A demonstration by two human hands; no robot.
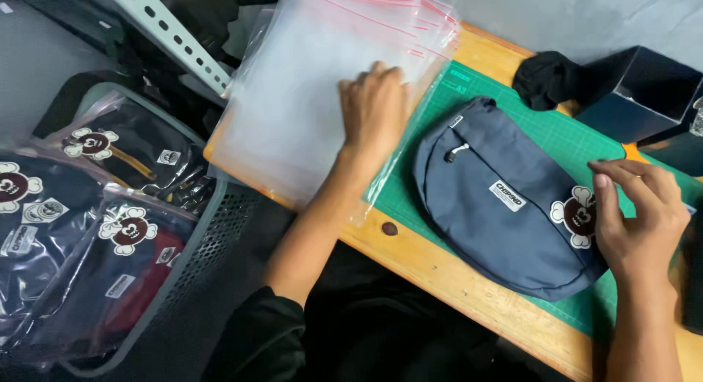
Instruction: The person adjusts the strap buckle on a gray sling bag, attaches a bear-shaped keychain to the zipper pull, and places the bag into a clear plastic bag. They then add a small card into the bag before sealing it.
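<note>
Waist bag (505, 206), slate blue, is lying flat on the green cutting mat (578, 144) at the right of the wooden tabletop (454, 279), zip side up, with a white label and a round patch (575, 215) near its right end. I am judging it soft, light and limp: the cloth is sagging into its own folds, so it is likely to droop if lifted by one end. The firmer seam along the zip or the two ends look like the better places to take hold.

My right hand (637, 214) is hovering at the patch end, fingers curled with thumb and forefinger drawn close; whether they are pinching anything I cannot tell.

My left hand (373, 107) is resting palm down, fingers spread, on a stack of clear zip-top bags (293, 111) with red seal strips, lying just left of the mat and overhanging the table edge. These I am judging thin and slippery, apt to slide off one another.

Beyond the mat, a black cloth (545, 78) is sitting beside a dark open box (637, 89). At my left, a grey mesh basket (198, 236) is holding bagged pouches (124, 265) with the same patch.
</note>
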